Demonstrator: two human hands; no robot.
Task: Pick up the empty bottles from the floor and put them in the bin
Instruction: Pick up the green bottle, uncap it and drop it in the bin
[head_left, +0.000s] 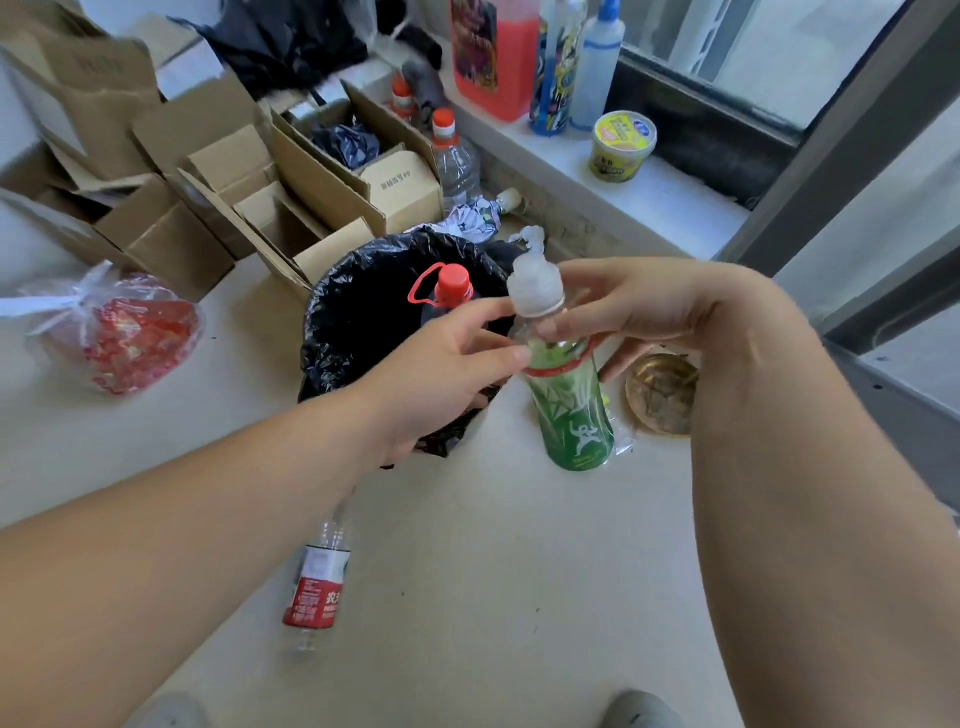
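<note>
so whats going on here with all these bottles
A person is clearing empty bottles off the floor into a bin lined with a black bag. Both hands are on a green bottle with a white pump top: the right hand holds it by the neck and the left hand touches it just below. A red-capped bottle already sits in the bin. A clear bottle with a red label lies on the floor near the person's feet.
</note>
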